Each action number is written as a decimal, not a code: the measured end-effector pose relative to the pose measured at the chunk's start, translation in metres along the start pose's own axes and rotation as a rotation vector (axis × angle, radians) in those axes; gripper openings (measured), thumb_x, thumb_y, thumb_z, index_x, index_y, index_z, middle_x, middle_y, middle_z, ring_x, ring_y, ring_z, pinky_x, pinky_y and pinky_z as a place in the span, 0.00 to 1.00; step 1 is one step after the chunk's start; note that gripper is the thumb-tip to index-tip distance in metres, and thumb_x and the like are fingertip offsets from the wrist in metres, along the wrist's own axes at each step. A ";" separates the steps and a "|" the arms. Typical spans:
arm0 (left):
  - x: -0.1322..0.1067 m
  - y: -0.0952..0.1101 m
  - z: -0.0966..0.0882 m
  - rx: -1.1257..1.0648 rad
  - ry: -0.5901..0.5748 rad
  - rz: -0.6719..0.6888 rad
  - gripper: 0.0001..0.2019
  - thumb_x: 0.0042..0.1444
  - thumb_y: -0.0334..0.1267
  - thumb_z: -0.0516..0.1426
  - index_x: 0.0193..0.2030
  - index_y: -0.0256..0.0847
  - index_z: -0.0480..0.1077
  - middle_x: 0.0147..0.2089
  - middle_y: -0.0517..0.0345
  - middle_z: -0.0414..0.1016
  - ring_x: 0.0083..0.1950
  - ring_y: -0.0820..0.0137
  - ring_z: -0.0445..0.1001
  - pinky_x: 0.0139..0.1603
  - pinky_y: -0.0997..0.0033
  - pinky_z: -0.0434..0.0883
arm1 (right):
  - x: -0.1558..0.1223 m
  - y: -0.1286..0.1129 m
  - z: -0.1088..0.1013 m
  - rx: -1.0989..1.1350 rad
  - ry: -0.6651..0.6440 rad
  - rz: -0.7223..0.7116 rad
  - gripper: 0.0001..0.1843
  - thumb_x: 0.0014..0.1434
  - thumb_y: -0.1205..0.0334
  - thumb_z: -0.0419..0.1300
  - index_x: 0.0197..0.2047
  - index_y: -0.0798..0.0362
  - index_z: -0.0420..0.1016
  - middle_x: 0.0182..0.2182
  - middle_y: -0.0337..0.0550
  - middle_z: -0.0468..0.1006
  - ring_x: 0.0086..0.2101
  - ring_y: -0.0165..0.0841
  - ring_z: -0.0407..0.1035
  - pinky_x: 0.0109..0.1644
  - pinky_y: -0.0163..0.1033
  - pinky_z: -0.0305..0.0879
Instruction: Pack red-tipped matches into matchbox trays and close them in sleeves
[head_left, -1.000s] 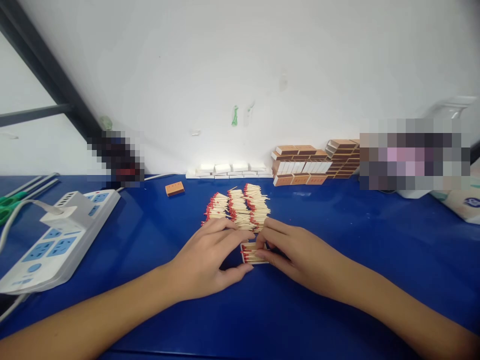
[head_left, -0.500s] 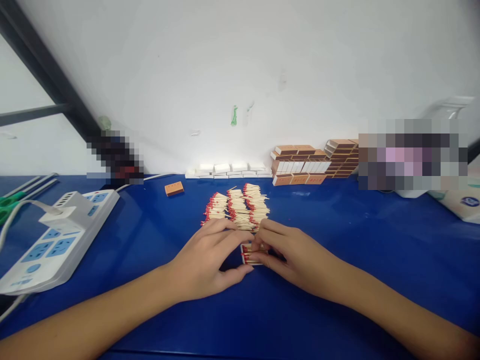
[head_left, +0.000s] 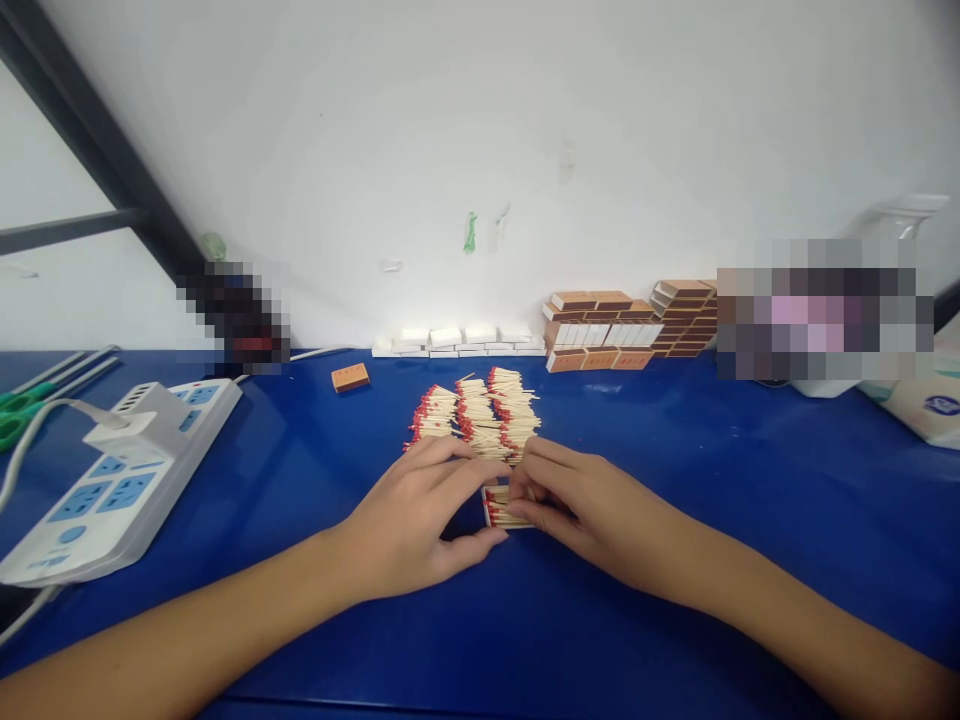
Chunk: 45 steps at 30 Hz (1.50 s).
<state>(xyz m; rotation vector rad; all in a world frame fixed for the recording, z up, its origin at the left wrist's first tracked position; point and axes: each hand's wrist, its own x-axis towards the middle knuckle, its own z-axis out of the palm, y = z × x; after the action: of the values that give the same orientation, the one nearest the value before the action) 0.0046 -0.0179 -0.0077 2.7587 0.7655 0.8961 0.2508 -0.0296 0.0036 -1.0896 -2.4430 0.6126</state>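
Between my hands on the blue tabletop lies a small white matchbox tray [head_left: 485, 508] with red-tipped matches [head_left: 499, 511] inside. My left hand [head_left: 412, 520] curves around its left end, thumb at the near side and forefinger at the far side, steadying it. The fingers of my right hand [head_left: 581, 500] are pinched over the tray's right part, on the matches; the fingertips partly hide what they hold. Just beyond my hands, loose matches [head_left: 476, 410] lie in three heaps, heads mostly to the left.
White trays [head_left: 446, 338] line the wall. Stacked brown matchboxes [head_left: 600, 330] stand to their right, and a single matchbox [head_left: 350, 377] lies left of the heaps. At the left are a power strip [head_left: 135, 500] with a plugged-in charger and green-handled scissors [head_left: 26, 405]. A tissue pack [head_left: 926, 395] sits far right.
My right fingertips have shifted slightly right over the tray, uncovering more of the matches in it. My left hand stays in place around the tray.
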 end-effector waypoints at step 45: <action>0.000 -0.001 0.002 -0.012 0.009 0.001 0.29 0.64 0.42 0.65 0.69 0.43 0.63 0.55 0.50 0.80 0.57 0.60 0.77 0.61 0.54 0.76 | 0.000 -0.005 0.002 -0.024 0.043 -0.030 0.06 0.73 0.64 0.56 0.40 0.51 0.71 0.39 0.42 0.75 0.32 0.30 0.69 0.33 0.36 0.65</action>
<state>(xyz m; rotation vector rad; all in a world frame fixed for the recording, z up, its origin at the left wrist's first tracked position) 0.0050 -0.0167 -0.0097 2.7466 0.7580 0.9115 0.2469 -0.0327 0.0045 -1.0627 -2.4312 0.5469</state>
